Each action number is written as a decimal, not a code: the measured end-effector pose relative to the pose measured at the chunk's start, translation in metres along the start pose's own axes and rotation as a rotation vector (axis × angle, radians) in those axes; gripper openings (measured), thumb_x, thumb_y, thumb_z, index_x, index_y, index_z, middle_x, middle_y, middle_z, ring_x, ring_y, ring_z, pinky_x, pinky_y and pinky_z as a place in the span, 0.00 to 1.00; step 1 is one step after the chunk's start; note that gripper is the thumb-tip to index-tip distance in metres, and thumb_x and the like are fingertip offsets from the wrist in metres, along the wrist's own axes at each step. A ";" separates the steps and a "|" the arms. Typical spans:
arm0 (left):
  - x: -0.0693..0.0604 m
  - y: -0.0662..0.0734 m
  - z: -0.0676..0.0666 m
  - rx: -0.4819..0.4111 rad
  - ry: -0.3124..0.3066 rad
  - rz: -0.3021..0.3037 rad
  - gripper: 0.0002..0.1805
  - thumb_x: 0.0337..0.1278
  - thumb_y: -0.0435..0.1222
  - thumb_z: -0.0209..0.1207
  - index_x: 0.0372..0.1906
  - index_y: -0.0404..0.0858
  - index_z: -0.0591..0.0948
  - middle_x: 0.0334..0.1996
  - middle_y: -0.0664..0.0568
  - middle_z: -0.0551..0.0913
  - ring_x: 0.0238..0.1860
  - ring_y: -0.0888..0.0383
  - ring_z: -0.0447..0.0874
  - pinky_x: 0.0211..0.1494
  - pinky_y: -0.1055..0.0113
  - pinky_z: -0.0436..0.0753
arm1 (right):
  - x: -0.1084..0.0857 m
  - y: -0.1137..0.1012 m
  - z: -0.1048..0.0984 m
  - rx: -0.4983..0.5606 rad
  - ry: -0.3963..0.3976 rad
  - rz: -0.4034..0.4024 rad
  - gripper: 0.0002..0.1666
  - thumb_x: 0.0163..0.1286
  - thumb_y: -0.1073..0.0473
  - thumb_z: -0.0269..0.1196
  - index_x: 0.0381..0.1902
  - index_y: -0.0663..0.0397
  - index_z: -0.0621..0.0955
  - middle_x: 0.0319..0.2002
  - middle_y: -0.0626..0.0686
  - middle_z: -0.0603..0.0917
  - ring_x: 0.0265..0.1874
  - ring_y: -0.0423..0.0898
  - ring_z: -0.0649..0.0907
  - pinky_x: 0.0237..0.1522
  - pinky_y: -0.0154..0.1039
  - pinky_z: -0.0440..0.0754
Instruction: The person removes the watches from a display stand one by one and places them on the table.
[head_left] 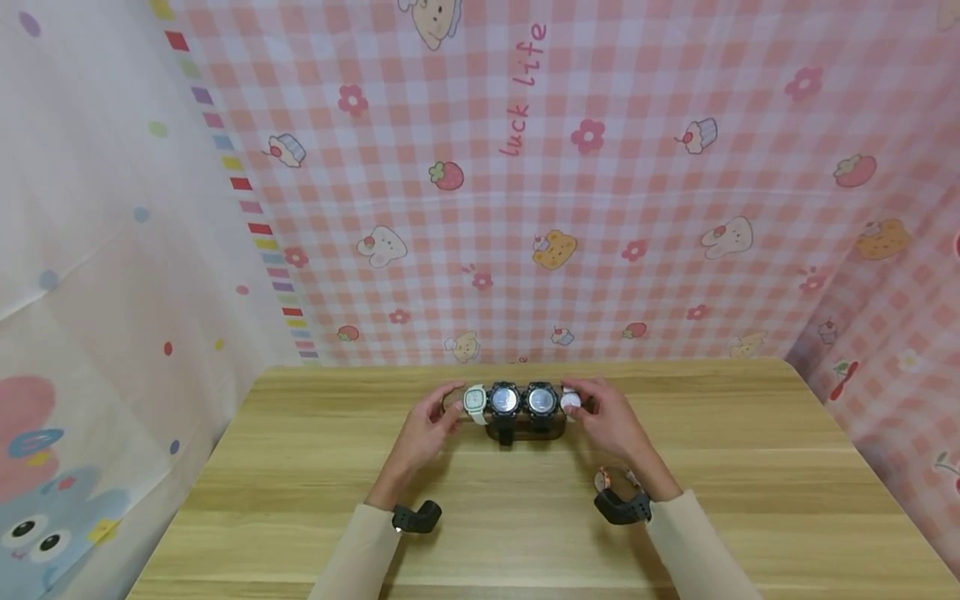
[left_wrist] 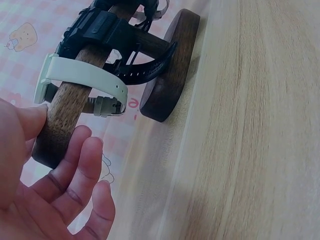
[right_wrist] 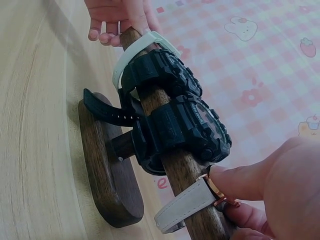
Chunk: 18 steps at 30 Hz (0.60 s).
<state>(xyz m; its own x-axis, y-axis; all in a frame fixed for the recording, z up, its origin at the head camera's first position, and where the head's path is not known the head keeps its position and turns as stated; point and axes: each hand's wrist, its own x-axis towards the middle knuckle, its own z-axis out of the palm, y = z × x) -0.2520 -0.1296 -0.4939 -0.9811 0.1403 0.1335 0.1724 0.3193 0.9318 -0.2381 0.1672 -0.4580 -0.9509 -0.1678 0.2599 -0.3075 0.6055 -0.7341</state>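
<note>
Your left hand [head_left: 423,429] grips one end of the dark brown wooden T-shaped watch stand [right_wrist: 107,170], thumb on the bar [left_wrist: 65,120] and curled fingers below it. Your right hand [head_left: 611,417] pinches the round rose-gold watch with a pale grey strap [right_wrist: 187,205] between thumb and finger; that strap loops around the bar near its other end.

The stand sits on the light wood-grain counter [head_left: 525,517], near its back edge, its rounded base down and its bar running between your hands. Next to your left hand, a pale mint-white watch with a squarish face [head_left: 475,399] hangs around the bar. Two chunky black watches with round faces [head_left: 541,400] sit side by side between it and the rose-gold one, and a black strap end reaches down over the base.

Close to your right wrist, a second rose-gold watch [head_left: 602,478] lies on the counter, partly hidden by the black wrist mount [head_left: 622,507]. You wear beige sleeves [head_left: 705,542]. Behind the counter hangs a pink-and-white checked cloth [head_left: 480,208] printed with strawberries, flowers and cupcakes.
</note>
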 end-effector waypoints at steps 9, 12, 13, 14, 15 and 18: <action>0.000 0.000 -0.001 -0.001 -0.008 -0.023 0.21 0.71 0.34 0.56 0.66 0.46 0.76 0.28 0.41 0.80 0.30 0.49 0.79 0.28 0.70 0.75 | 0.000 0.003 -0.003 0.000 -0.011 0.034 0.22 0.65 0.68 0.66 0.58 0.61 0.81 0.36 0.56 0.79 0.33 0.47 0.74 0.36 0.39 0.72; -0.001 0.000 0.000 0.002 -0.007 -0.027 0.21 0.71 0.34 0.56 0.66 0.46 0.76 0.28 0.40 0.80 0.30 0.48 0.79 0.27 0.71 0.74 | 0.000 0.004 -0.004 -0.001 -0.013 0.043 0.22 0.66 0.68 0.65 0.58 0.61 0.81 0.35 0.54 0.78 0.32 0.46 0.74 0.35 0.39 0.72; -0.001 0.000 -0.001 0.003 -0.006 -0.025 0.21 0.71 0.34 0.56 0.66 0.46 0.76 0.28 0.40 0.80 0.30 0.48 0.78 0.27 0.71 0.74 | -0.001 0.005 -0.004 0.001 -0.009 0.046 0.22 0.66 0.67 0.65 0.58 0.61 0.81 0.34 0.54 0.78 0.32 0.46 0.74 0.35 0.39 0.72; -0.001 0.000 -0.001 0.006 -0.006 -0.023 0.21 0.71 0.34 0.56 0.66 0.45 0.76 0.28 0.40 0.80 0.30 0.48 0.78 0.27 0.71 0.74 | -0.001 0.005 -0.005 0.005 -0.004 0.047 0.22 0.66 0.67 0.65 0.58 0.61 0.81 0.34 0.54 0.78 0.32 0.46 0.73 0.35 0.38 0.72; 0.000 0.000 -0.001 0.007 -0.006 -0.019 0.21 0.71 0.34 0.56 0.66 0.45 0.76 0.28 0.39 0.80 0.30 0.49 0.78 0.27 0.71 0.74 | -0.002 0.006 -0.005 0.010 -0.001 0.051 0.22 0.66 0.67 0.65 0.58 0.61 0.81 0.34 0.54 0.79 0.31 0.46 0.73 0.34 0.37 0.72; 0.000 -0.001 -0.001 0.005 -0.007 -0.010 0.21 0.71 0.34 0.56 0.66 0.44 0.76 0.27 0.38 0.80 0.28 0.52 0.78 0.28 0.71 0.74 | -0.004 0.006 -0.006 0.023 0.014 0.064 0.21 0.66 0.67 0.65 0.58 0.63 0.81 0.35 0.55 0.79 0.31 0.45 0.74 0.34 0.36 0.72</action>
<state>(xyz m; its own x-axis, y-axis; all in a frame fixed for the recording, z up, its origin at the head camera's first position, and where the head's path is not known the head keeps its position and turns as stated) -0.2522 -0.1305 -0.4942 -0.9822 0.1432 0.1215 0.1627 0.3257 0.9314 -0.2366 0.1764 -0.4599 -0.9681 -0.1189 0.2207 -0.2473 0.5966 -0.7635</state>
